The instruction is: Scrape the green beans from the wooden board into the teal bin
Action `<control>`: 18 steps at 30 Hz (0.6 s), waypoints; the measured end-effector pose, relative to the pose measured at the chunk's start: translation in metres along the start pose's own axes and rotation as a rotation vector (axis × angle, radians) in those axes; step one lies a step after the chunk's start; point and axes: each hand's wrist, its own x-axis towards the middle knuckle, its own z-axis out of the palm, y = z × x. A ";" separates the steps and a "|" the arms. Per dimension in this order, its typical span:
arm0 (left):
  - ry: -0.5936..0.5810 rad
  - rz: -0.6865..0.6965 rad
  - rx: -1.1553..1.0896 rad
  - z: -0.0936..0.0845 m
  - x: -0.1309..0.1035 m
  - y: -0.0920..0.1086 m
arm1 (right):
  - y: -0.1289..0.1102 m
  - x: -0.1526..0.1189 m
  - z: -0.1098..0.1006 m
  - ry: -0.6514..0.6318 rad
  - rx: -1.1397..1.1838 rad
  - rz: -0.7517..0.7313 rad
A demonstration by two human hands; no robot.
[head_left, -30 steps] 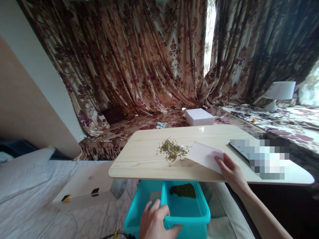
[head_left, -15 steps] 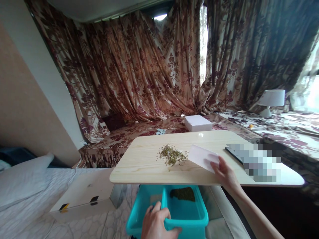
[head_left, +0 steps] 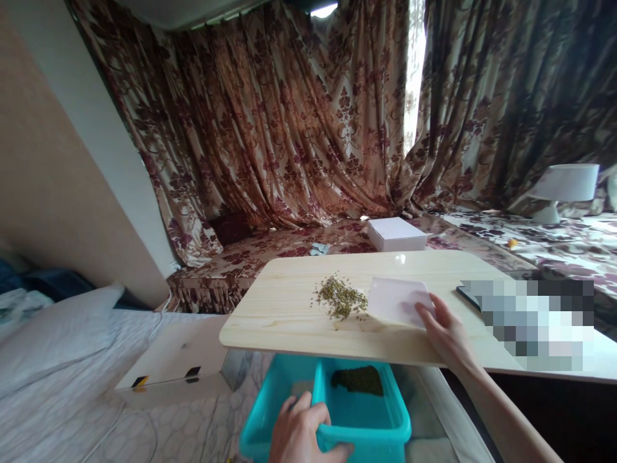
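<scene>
My right hand (head_left: 444,325) pinches the right edge of a thin white sheet (head_left: 398,297), stiff-looking and rectangular, low over the pale wooden tabletop (head_left: 270,315). Just left of the sheet lies a loose pile of small green beans or seeds (head_left: 340,297), with stray ones around it. Below the table's near edge is a teal two-compartment bin (head_left: 366,434). My left hand (head_left: 306,429) grips it where the divider meets the front rim, fingers bent over and thumb along the front. Its right compartment holds a dark green heap of small grains (head_left: 359,379); my hand partly hides the left one.
A blurred-out flat object with a dark edge (head_left: 467,298) rests on the table's right side. Behind stand a white box (head_left: 396,235) and a lamp (head_left: 569,183). A white carton (head_left: 176,360) sits on the bed at left. Floral curtains (head_left: 299,128) hang behind.
The view has turned slightly, so the scene sits further right. My right hand has turned the white sheet to lie more level, beside the pile. My left hand keeps its hold on the bin.
</scene>
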 end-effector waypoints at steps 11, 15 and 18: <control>0.023 0.049 0.011 -0.014 -0.006 0.004 | -0.004 -0.003 0.005 -0.044 -0.018 0.005; 0.031 0.059 0.019 -0.016 -0.005 0.005 | -0.009 -0.005 0.005 -0.055 0.013 0.006; 0.035 0.071 0.024 -0.016 -0.004 0.006 | -0.010 -0.005 0.005 -0.061 0.029 0.005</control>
